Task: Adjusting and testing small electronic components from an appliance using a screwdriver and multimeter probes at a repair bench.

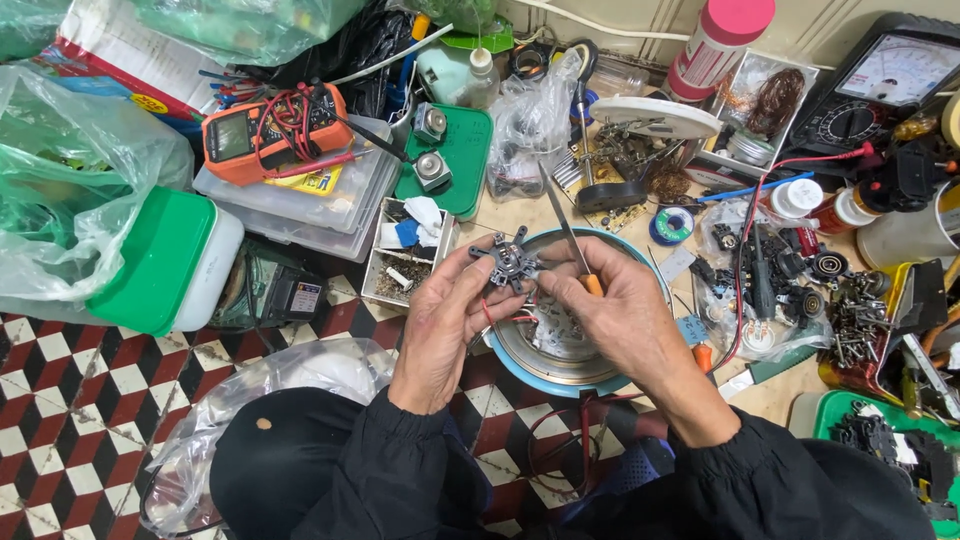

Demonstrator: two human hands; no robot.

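**Both hands on a small spoked part above the round dish**

The left hand (440, 320) pinches a small dark part with spokes (507, 262) between thumb and fingertips, holding it just above the far rim of a round metal dish with a blue edge (520, 372). The right hand (610, 310) touches the same part with its fingertips while also gripping a screwdriver (572, 240), whose orange handle sits in the fingers and whose blade points up and away. Thin red wires hang from the part toward the dish.

Room is tight. Just left of the left hand stands a small open box of scraps (405, 262); beyond it lies a green tray (462, 160) with two metal knobs. An orange meter (275, 130) rests on clear plastic boxes farther left. On the right, a heap of black parts and screws (800, 280) crowds the dish's edge, with a red lead (745, 260) looping past. The only open ground is the checkered floor (90, 400) at lower left, near the person's dark sleeves.
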